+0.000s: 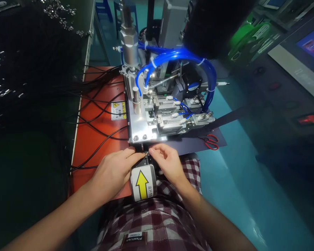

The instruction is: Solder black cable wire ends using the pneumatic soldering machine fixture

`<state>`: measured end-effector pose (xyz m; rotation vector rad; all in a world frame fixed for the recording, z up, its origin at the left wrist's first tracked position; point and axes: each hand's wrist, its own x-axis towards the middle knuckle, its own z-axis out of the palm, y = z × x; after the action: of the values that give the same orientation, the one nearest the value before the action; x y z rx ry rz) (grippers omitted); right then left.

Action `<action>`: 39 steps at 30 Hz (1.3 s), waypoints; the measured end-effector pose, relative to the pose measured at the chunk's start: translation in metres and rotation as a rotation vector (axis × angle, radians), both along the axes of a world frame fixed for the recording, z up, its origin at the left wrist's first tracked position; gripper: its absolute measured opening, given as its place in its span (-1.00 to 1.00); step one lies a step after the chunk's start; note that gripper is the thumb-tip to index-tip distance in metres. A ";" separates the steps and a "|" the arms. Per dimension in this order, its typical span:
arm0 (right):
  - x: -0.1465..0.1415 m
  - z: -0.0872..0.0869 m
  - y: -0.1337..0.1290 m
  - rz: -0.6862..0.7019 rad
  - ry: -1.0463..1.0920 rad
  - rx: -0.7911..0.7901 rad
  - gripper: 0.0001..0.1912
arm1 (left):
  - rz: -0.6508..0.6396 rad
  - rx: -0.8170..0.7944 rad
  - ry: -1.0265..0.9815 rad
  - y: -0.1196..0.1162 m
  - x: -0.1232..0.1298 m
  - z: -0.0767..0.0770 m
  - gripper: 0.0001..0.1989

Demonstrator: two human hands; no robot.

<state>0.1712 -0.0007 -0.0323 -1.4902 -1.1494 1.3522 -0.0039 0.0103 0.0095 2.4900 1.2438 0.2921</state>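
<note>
At the front edge of a metal machine [141, 127], both hands meet over a small dark fixture [144, 162]. My left hand [116, 169] has thumb and forefinger pressed together at the fixture. From the other side, my right hand [169, 162] pinches with thumb and forefinger, its other fingers curled. Between the fingertips is something tiny, partly hidden and too small to name. Just below them, nearer my body, is a white plate with a yellow arrow [142, 183].
Black cables [102, 132] cross the orange tabletop [87, 148] on the left, beside a dark glinting heap [28, 59]. Blue air tubes [176, 54] arch over the machine. Red-handled scissors [211, 142] lie at the right. A green reel [248, 38] and a screen [312, 45] stand farther right.
</note>
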 end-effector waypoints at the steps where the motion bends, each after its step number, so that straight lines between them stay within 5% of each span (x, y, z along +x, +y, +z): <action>1: -0.001 -0.001 0.000 -0.009 0.030 0.010 -0.81 | 0.000 0.000 -0.005 0.000 0.000 0.000 -0.61; 5: -0.004 -0.002 -0.002 -0.040 -0.054 0.085 -0.83 | -0.002 -0.004 -0.014 0.000 -0.001 0.000 -0.62; 14: 0.007 -0.005 0.009 0.084 0.310 -0.283 -0.69 | -0.018 -0.023 -0.039 0.001 -0.004 -0.001 -0.63; 24: 0.001 -0.008 0.004 0.027 0.279 -0.185 -0.71 | -0.032 -0.019 -0.044 0.001 -0.006 0.002 -0.70; 30: 0.002 -0.010 0.007 0.044 0.406 -0.252 -0.71 | 0.004 0.121 0.212 -0.006 0.003 0.010 -0.74; 39: -0.001 -0.008 0.003 0.040 0.402 -0.242 -0.67 | 0.075 -0.072 0.287 -0.022 0.011 0.009 -0.61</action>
<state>0.1699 0.0025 -0.0405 -1.2803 -0.7836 1.7708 0.0069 -0.0120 0.0184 2.4899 1.4307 -0.0955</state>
